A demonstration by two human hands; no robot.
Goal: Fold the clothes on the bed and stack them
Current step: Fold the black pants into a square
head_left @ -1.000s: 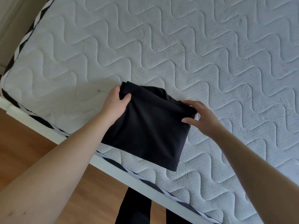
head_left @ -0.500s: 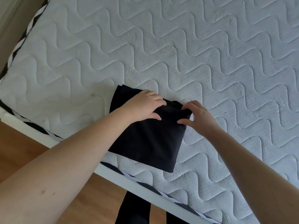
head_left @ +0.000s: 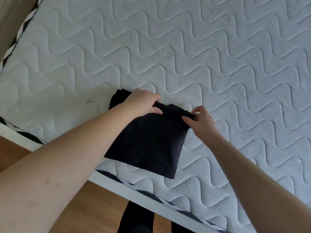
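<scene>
From the head camera, a black garment (head_left: 148, 142), folded into a rough rectangle, lies on the white quilted mattress (head_left: 202, 56) of the bed, close to the near edge, its lower corner almost at the black-and-white trim (head_left: 151, 197) that runs along the mattress side. The left hand (head_left: 143, 102) lies over the garment's far edge, fingers curled down and the thumb tucked under a fold, gripping the cloth there. A further bit of black fabric shows beyond the left wrist, at the garment's upper left corner. The right hand (head_left: 202, 121) is at the garment's far right corner, pinching the cloth between thumb and bent fingers. Both bare forearms reach in from the bottom of the view, the left one crossing over the garment's left side and hiding that part. Below the bed edge a white frame rail (head_left: 107, 180) runs diagonally, and under it is a wooden floor (head_left: 94, 211). The person's dark trouser legs (head_left: 136, 219) stand on the floor just beside the bed.
</scene>
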